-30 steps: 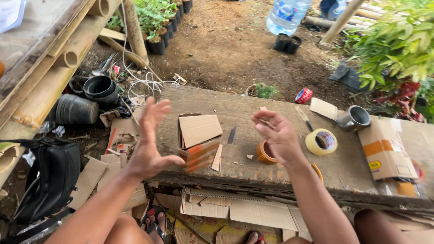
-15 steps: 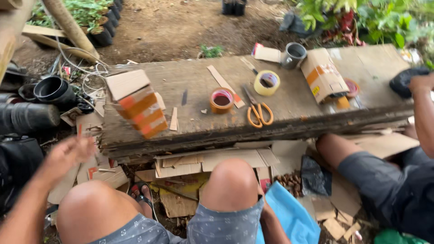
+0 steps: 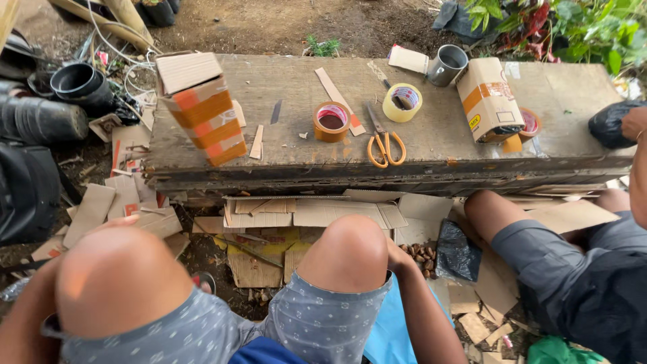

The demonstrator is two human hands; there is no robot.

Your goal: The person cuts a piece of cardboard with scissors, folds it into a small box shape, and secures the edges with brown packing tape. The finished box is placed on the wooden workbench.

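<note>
I sit with both knees up before a weathered wooden plank (image 3: 438, 162). My left hand (image 3: 121, 223) shows only as fingertips behind my left knee, above cardboard scraps (image 3: 94, 209) on the ground. My right hand (image 3: 399, 259) is low beside my right knee, mostly hidden, near small brown bits on the ground; its grip is unclear. On the plank stand a cardboard box with orange tape bands (image 3: 202, 108), a brown tape roll (image 3: 332, 121), orange-handled scissors (image 3: 384, 145) and a pale yellow tape roll (image 3: 402, 102).
Another person sits at the right, knee (image 3: 495, 212) bent, a hand (image 3: 633, 121) on a black bag (image 3: 610, 125). A metal cup (image 3: 448, 65), a second taped box (image 3: 488, 98) and black pots (image 3: 74, 81) are about. Flattened cardboard (image 3: 310, 212) lies under the plank.
The view has dropped closer to my knees. My left hand has sunk behind my left knee, and my right arm has come into view beside my right knee.
</note>
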